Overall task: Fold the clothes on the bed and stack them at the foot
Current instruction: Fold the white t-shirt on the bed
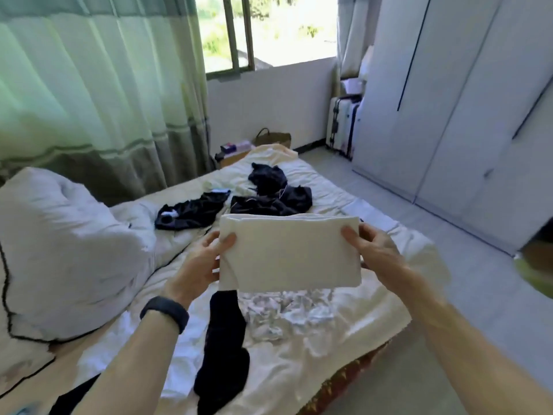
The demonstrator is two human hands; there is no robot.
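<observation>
- Black cloth: a long dark garment [223,354] lies crumpled on the near part of the bed [344,333], beside a rumpled pale cloth [287,313].
- Both forearms reach forward over the bed; a black wristband [164,313] circles the left wrist.
- The left hand [203,262] pinches the left edge of a folded white cloth [290,253], thumb on top; the right hand [374,250] pinches the right edge likewise.
- The folded cloth is held spread in the air above the bed.
- Farther on, two unfolded dark clothes heaps [191,214] [275,196] lie mid-bed.
- Past the bed's far end stands a woven basket [273,137], contents unseen; a closed suitcase [342,127] stands upright near the wardrobe [449,100].
</observation>
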